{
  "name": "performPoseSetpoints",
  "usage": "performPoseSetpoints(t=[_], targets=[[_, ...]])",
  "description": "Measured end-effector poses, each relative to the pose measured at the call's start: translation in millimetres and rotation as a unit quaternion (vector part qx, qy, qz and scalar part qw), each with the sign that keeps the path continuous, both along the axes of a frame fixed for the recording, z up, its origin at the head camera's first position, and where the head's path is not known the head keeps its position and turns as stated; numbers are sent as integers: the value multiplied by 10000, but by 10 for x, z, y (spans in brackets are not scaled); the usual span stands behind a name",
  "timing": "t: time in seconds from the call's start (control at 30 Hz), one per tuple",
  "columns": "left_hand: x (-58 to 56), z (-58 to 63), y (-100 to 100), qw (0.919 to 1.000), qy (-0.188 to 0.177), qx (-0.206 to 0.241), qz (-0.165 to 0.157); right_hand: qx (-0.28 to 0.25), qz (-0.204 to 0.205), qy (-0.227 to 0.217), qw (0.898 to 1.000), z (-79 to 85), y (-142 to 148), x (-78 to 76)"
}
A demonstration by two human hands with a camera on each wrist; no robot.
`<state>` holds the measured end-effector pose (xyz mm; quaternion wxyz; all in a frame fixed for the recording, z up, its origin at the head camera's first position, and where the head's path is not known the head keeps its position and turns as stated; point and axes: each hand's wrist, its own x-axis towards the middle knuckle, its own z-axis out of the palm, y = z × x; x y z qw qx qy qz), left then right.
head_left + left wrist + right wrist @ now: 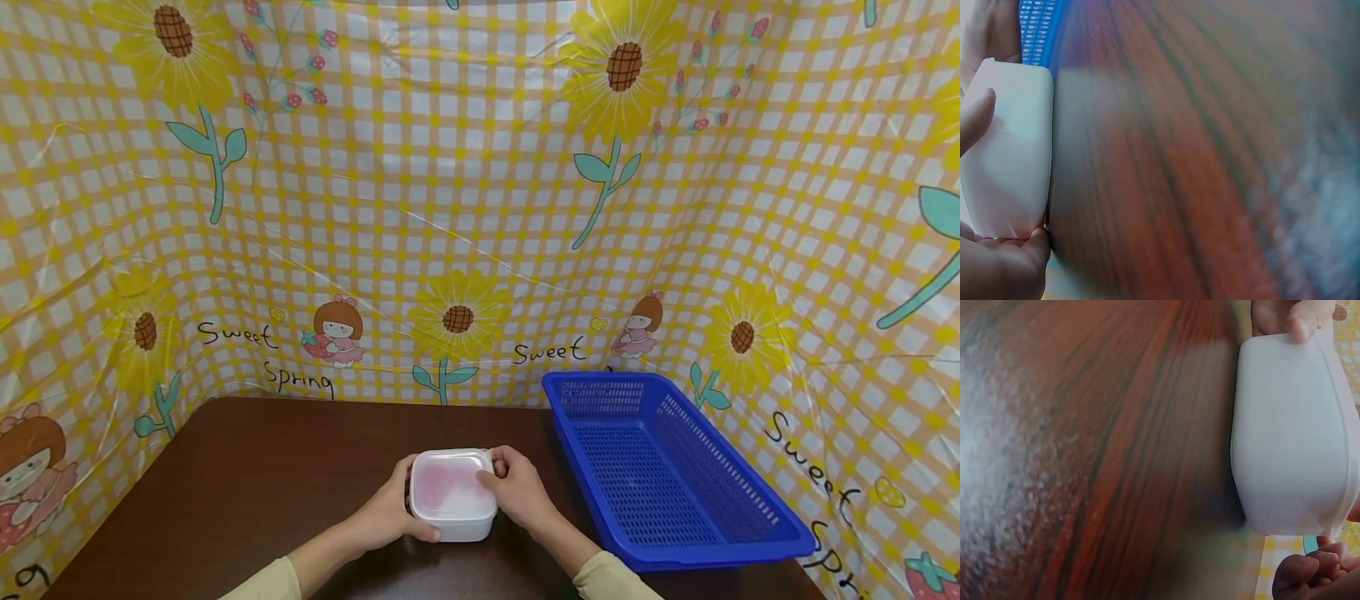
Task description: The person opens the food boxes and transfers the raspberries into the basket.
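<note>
A white square food container (459, 530) with a see-through lid (448, 485) sits on the table in the head view, something pink showing under the lid. My left hand (384, 514) grips its left side, thumb on the near wall and fingers round the far left. At the right rear corner my right hand (522, 490) pinches the lid's edge, thumb on top and fingers curled below the rim. The right wrist view shows those curled fingers (1313, 570) right at the rim. In the left wrist view the container (1013, 153) stands between both hands.
A blue plastic basket (600, 508) with perforated walls stands to the right on the dark brown wooden table (247, 475). Checked cloth (450, 208) with sunflowers hangs behind and along both sides.
</note>
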<state>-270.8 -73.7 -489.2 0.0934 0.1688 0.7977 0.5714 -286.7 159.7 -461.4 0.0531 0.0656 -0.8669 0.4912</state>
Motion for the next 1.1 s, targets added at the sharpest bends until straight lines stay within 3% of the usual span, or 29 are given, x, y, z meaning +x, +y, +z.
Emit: performPoseSetpoints(t=[0.3,0.63,1.1], targets=[[-3,-24,19,9999,-45,0,93,493,-175,527,9972,-10,12,-11],[1,-36,27,9999,16,-51,144,699,-153,900,9934,7,-4,-21],[5,-37,34,10000,53,7,76,976,-199,1918,9764,-16,-13,19]])
